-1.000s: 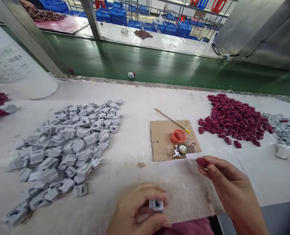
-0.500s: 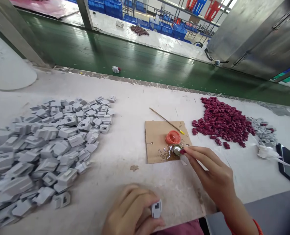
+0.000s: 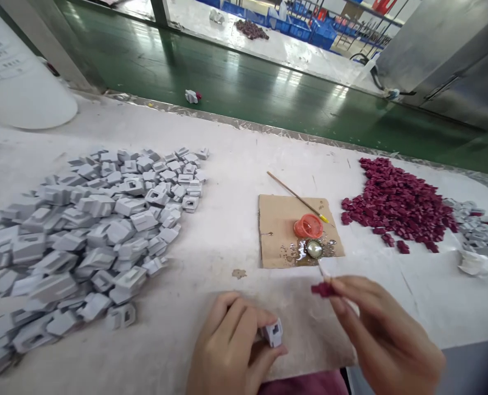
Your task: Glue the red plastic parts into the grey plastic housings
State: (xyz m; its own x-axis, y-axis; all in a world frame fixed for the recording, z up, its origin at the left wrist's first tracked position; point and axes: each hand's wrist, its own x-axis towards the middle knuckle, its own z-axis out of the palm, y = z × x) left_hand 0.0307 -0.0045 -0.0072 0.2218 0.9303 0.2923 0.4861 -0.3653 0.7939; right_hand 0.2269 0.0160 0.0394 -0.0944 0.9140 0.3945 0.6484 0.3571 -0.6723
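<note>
Near the table's front edge, my left hand pinches a small grey plastic block, its square-holed end facing right. My right hand grips a small maroon plastic piece between thumb and fingertips, to the right of the block and apart from it. Beyond the hands lies a piece of brown cardboard. On it stand a red-orange cup and a shiny bottle cap with wet, glossy liquid around it. A thin stick with a yellow end rests across the cardboard.
A big heap of grey blocks covers the left side. At right lie a maroon pile and a smaller grey-and-maroon heap. A green conveyor runs behind, carrying one joined grey-and-maroon piece. A white bucket stands far left.
My right hand has drawn the maroon piece away from the bottle cap, toward me and the grey block. My left hand keeps its hold. The view has shifted somewhat.
</note>
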